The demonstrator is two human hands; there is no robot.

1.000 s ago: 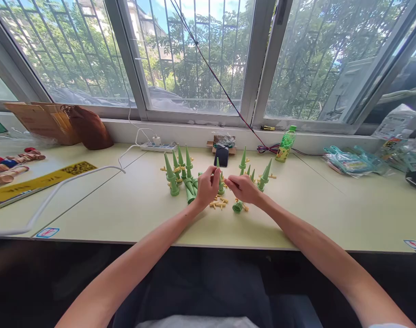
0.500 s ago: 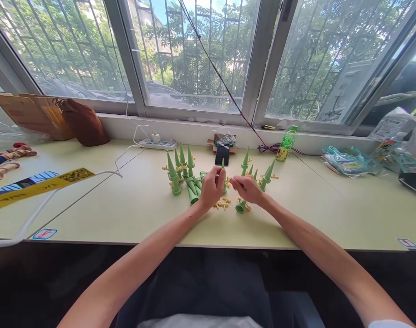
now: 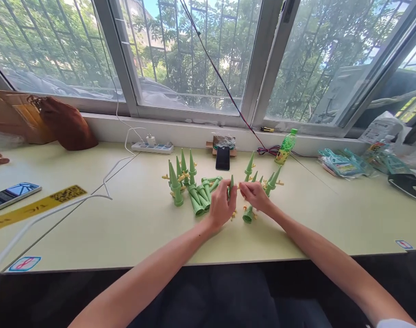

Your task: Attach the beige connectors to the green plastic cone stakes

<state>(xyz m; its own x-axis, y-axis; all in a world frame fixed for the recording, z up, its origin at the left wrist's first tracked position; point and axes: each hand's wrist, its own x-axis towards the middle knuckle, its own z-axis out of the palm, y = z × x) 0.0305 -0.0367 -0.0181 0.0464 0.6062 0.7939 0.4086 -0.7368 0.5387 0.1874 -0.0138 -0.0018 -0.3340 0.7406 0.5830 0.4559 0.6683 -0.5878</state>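
Note:
My left hand (image 3: 223, 203) is closed around a green plant watering spike (image 3: 231, 181), whose pointed tip stands up above the fingers. Close on its right, my right hand (image 3: 256, 196) is closed in a pinch on what looks like a small yellow valve, mostly covered by the fingertips. Left of the hands, green spikes with yellow valves (image 3: 175, 187) stand upright in a group. Several loose green spikes (image 3: 198, 204) lie beside them. More spikes (image 3: 249, 165) stand behind my right hand, and one spike (image 3: 248, 216) lies below it. Small yellow valves (image 3: 233, 214) lie partly hidden by my left hand.
A black phone (image 3: 222, 158) lies before a small cardboard box (image 3: 224, 141). A green-capped bottle (image 3: 286, 146) stands near the window. At the left are a power strip (image 3: 152, 147), a white cable (image 3: 105, 182), another phone (image 3: 15, 196) and a brown bag (image 3: 66, 123). Packaged items (image 3: 344, 164) lie right.
The camera view has shifted, so the table scene sits lower and farther left at its edges. My left hand has turned slightly and covers more of the loose yellow valves. Both hands stay close together.

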